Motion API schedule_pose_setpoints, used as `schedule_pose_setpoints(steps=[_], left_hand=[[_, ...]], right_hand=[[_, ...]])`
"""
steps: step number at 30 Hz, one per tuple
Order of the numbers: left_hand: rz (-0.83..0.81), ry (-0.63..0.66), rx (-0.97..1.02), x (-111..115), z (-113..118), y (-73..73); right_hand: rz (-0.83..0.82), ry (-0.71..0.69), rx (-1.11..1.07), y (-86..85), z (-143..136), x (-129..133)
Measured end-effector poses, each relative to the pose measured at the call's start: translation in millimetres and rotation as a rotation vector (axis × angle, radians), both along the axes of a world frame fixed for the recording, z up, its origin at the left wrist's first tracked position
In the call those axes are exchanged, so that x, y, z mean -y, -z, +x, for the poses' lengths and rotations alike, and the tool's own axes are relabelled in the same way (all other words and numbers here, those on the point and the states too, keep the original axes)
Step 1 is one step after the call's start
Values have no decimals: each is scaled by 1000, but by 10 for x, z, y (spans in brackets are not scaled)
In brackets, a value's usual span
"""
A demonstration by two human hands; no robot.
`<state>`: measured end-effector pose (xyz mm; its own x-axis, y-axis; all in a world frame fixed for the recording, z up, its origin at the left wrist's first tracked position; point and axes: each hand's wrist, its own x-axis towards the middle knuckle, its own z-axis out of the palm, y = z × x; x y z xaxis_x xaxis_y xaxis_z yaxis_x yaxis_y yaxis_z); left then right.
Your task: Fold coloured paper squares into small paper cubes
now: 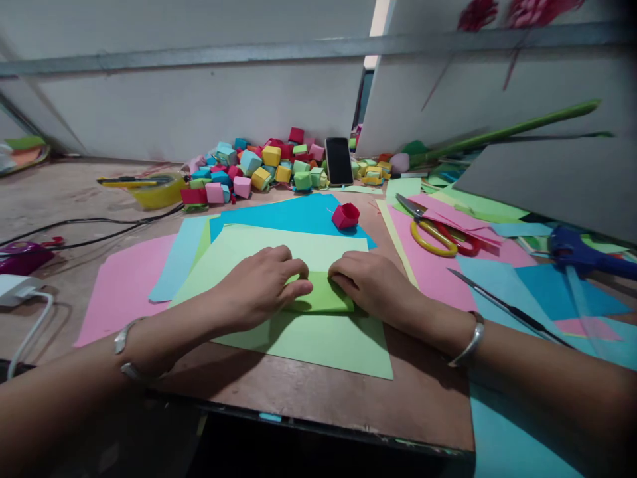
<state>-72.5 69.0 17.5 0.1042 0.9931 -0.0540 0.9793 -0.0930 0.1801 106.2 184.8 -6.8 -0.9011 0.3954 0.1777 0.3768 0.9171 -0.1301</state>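
Note:
A small bright green piece of paper (323,299), apparently folded, lies on a larger pale green sheet (308,342). At its left end is my left hand (261,285), fingers curled over it, thumb and forefinger a little apart. My right hand (371,282) has its fingers bent in a pinch on the right end of the same paper. The fingertips of both hands are partly hidden. Beyond them, a small red paper box (346,216) sits on a blue sheet (288,216).
Several coloured paper cubes (271,157) are heaped at the back beside a phone (339,161). Scissors (432,232), a craft knife (507,307) and a blue glue gun (582,252) lie at right. A tape roll (159,191), black cables (99,220) and a white charger (20,290) are at left.

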Motion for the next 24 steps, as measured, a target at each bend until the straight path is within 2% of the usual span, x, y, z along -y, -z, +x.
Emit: schedule_pose_setpoints(steps=[4,10,12,14,18,21,24], left_hand=[[3,-50,-57,-41,63,1],[-44,48,-3,35,-86,11],[-40,48,13,40,-118,27],[-36,32,12,34,-122,42],[-11,11,-25,30,-101,48],[-2,15,-29,33,-98,39],[-15,11,-40,30,-100,29]], right_hand=[[1,5,-2,0,4,3],[-19,0,-9,2,4,-5],[50,-13,11,-21,16,-3],[204,-37,30,-64,39,34],[464,-172,-41,-149,97,258],[516,-343,-42,-150,139,476],[506,-417,79,-113,190,632]])
